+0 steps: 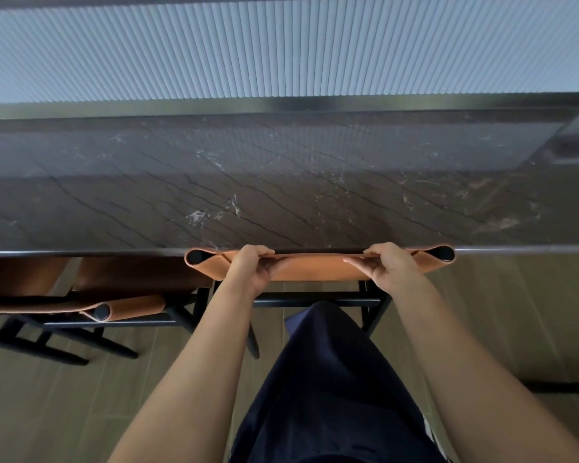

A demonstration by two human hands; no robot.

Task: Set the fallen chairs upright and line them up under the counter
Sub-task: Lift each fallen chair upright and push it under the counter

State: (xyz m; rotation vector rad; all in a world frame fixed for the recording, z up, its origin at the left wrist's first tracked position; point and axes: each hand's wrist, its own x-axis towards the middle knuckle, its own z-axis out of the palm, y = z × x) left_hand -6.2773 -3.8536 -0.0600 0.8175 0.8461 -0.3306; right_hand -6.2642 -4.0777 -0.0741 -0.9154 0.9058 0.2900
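support: tan plank floor (81,412) | on it: black-legged chair (318,270), neighbour chair (127,307) beside

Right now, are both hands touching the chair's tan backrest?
Touching. Head view: left hand and right hand both grip the tan backrest, curled over its top edge.

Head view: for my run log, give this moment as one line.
left hand: grips backrest | right hand: grips backrest | chair: upright, backrest at counter edge | second chair: left, backrest short of edge
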